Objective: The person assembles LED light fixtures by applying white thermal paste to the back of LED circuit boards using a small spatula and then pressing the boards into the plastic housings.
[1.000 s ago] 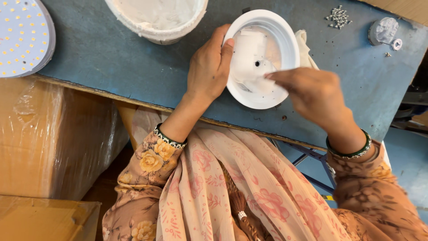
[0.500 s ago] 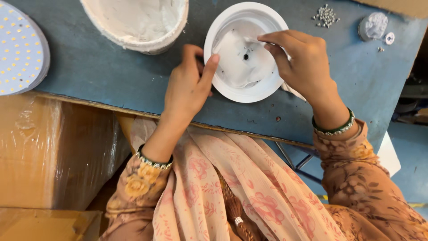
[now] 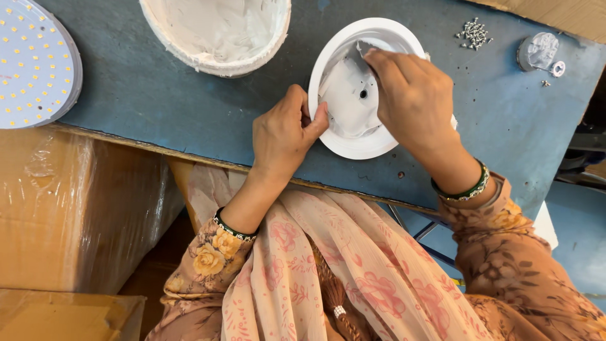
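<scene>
The blue desk ran across the view, its worn front edge just short of the person's lap. A plastic-wrapped carton stood below that edge at the left. A round LED panel overhung the desk's left end, and a white tub of paste sat at the far edge, with bare desk between it and the white round housing. The housing lay near the front edge. The left hand pinched its near rim in a narrow grip. The right hand pressed a small grey piece inside it, fingers closed on it. A small grey disc and a little heap of screws lay well apart at the right.
</scene>
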Demonstrator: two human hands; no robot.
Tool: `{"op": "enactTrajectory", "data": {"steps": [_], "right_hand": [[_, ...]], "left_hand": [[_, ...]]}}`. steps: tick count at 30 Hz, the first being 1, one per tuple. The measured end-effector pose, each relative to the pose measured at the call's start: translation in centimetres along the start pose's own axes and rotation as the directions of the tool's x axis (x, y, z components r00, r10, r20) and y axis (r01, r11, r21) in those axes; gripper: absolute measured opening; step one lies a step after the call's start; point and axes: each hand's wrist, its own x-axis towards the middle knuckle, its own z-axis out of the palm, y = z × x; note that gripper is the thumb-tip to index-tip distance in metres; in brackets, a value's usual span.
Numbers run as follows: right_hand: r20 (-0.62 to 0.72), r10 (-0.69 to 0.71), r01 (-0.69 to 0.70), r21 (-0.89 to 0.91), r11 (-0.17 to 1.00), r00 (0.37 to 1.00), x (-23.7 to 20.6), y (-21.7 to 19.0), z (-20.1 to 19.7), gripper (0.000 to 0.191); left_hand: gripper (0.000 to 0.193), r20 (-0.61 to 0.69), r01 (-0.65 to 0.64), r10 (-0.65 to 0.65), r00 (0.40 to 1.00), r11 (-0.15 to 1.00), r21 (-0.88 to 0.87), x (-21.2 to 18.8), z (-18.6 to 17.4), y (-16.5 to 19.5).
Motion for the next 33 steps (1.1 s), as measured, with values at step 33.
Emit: {"op": "enactTrajectory", "data": {"steps": [33], "right_hand": [[0.075,-0.051,0.042,0.127,0.991,0.996,-0.5,-3.5,-3.0,0.023]], "left_hand": [[0.031,0.041,0.018,-0.018,0.999,1.0,-0.006,-0.2,-0.6,0.1]]}}
